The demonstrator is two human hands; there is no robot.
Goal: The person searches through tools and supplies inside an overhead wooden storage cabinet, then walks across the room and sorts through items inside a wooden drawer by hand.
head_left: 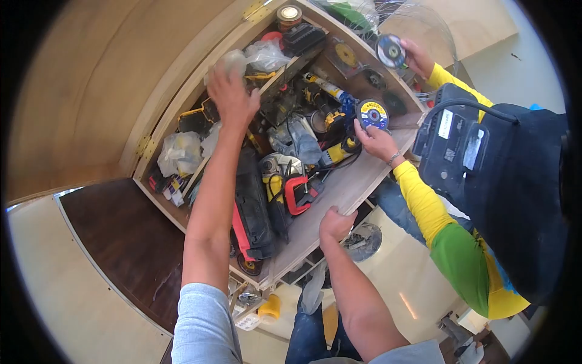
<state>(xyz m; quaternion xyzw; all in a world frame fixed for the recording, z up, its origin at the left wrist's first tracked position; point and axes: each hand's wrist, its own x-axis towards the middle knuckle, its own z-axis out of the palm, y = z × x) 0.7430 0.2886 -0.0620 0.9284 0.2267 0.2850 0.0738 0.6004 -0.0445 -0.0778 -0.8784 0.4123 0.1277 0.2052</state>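
My left hand [233, 97] reaches over the far left part of an open wooden tool box [315, 227]. Its fingers are spread beside a clear plastic bag [235, 59]; whether they touch it I cannot tell. My right hand [336, 224] is closed on the box's near edge. Inside lie a red C-clamp [296, 195], a long black case [251, 206] with a red strip, yellow power tools [336, 151], a caulking tube [324, 86] and more plastic bags [180, 153].
At the right a person in yellow and green sleeves [427, 203] holds a flap disc [371, 115] and another grinding disc [391, 51]. A raised wooden lid [91, 91] stands at the left. Coiled wire [424, 27] lies behind the box; a yellow container [270, 308] is below.
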